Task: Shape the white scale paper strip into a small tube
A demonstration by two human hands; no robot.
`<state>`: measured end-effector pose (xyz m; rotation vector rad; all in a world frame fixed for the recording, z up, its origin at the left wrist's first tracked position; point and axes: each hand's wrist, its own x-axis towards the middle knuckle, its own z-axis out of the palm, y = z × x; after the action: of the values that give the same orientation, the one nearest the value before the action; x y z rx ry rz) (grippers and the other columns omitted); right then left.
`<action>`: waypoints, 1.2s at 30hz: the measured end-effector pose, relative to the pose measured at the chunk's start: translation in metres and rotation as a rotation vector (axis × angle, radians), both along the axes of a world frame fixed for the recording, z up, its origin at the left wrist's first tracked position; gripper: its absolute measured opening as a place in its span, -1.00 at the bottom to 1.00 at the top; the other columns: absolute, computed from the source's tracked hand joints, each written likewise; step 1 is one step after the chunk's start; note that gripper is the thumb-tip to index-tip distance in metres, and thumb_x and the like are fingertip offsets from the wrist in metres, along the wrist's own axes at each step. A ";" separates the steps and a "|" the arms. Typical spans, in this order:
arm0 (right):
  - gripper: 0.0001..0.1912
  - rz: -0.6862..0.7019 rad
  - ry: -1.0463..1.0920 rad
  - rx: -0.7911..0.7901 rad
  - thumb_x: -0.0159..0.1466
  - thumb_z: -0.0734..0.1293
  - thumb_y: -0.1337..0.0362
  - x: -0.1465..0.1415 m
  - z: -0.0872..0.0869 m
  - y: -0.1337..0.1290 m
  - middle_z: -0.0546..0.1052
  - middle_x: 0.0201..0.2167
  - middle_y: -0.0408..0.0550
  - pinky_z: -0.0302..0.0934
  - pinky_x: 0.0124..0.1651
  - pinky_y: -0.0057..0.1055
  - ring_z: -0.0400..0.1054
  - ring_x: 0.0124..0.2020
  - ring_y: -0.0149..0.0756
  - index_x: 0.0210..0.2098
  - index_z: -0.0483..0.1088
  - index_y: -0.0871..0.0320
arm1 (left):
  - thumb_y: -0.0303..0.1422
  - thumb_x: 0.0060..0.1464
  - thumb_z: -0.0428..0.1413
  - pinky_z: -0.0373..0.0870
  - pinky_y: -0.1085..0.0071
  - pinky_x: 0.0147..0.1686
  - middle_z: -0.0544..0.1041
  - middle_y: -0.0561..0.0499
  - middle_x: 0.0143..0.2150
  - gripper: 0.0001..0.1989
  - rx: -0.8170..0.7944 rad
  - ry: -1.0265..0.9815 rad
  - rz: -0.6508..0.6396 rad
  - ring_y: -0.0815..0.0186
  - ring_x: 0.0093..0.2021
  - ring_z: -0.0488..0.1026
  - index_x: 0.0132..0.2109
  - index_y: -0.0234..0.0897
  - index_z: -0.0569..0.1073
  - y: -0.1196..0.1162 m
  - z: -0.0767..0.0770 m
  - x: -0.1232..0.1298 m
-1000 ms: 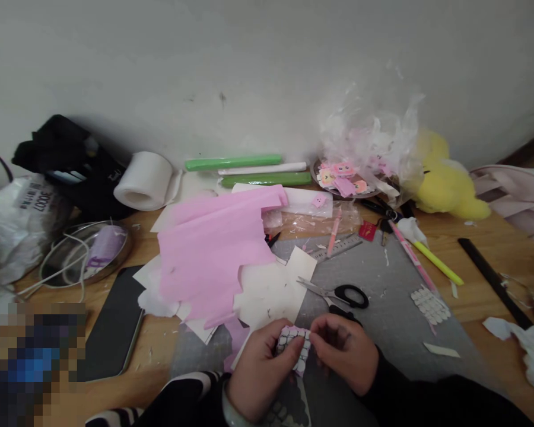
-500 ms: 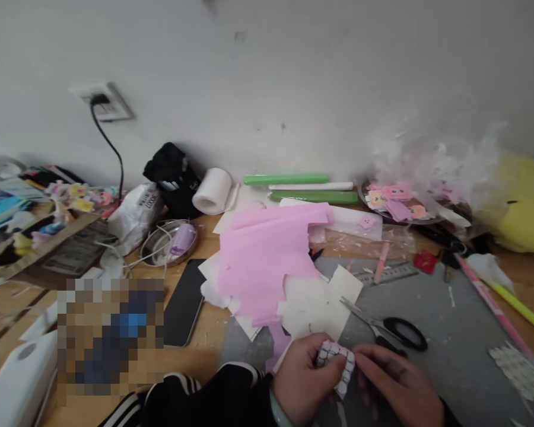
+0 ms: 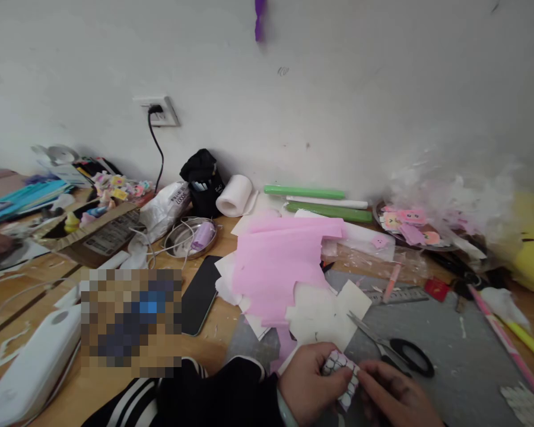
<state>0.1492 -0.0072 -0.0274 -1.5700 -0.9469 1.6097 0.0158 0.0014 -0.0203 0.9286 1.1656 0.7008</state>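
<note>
At the bottom of the head view, my left hand (image 3: 309, 382) is closed around a small white piece (image 3: 336, 360) with dark grid-like lines and a pinkish edge; its thumb presses on the face. My right hand (image 3: 394, 394) pinches at the right edge of that piece, thumb and index fingertip together. What the piece is made of I cannot make out. Just beyond the right hand lie scissors (image 3: 384, 343) with black handles, blades partly apart. Pink crepe paper (image 3: 276, 255) with a ragged edge rests over white paper sheets (image 3: 314, 311) ahead of my hands.
A grey cutting mat (image 3: 458, 350) lies under the scissors. Left of the paper are a black phone (image 3: 200, 296), a metal bowl (image 3: 173, 244) and a white power strip (image 3: 40, 362). Green rolls (image 3: 329, 212) lie by the wall. A plate of pink cutouts (image 3: 412, 217) sits back right.
The camera view has turned left, so most things appear further right. The left hand keeps its hold on the small piece, and the right fingers stay at its edge.
</note>
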 end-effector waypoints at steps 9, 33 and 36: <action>-0.67 0.088 -0.223 0.141 -0.03 0.28 0.01 0.036 0.012 0.019 0.27 -0.77 -0.28 0.08 -0.71 -0.59 0.15 -0.75 -0.52 -0.54 0.32 0.18 | -0.07 -0.14 0.01 0.12 0.54 -0.74 0.32 0.12 -0.66 -0.65 0.007 -0.131 -0.031 0.48 -0.73 0.21 -0.45 -0.32 0.28 0.002 -0.001 -0.001; -0.85 -0.224 -0.770 0.167 0.05 0.24 0.22 0.134 0.009 0.050 0.30 -0.79 -0.27 0.08 -0.75 -0.58 0.18 -0.78 -0.51 -0.56 0.31 0.15 | -0.23 -0.09 0.02 0.18 0.59 -0.72 0.36 0.14 -0.66 -0.78 0.033 -0.165 -0.071 0.50 -0.70 0.29 -0.47 -0.33 0.30 0.002 -0.005 -0.010; -0.85 -0.234 -0.800 0.178 0.04 0.25 0.22 0.133 0.010 0.050 0.29 -0.80 -0.27 0.06 -0.75 -0.57 0.16 -0.79 -0.50 -0.56 0.32 0.16 | -0.24 -0.08 0.01 0.18 0.59 -0.72 0.36 0.13 -0.65 -0.79 0.034 -0.167 -0.074 0.50 -0.70 0.29 -0.46 -0.34 0.30 0.002 -0.006 -0.010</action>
<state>0.2821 0.0426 -0.0173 -2.1362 -1.1983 0.6907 0.0056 0.0035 -0.0259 0.9193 0.9695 0.7261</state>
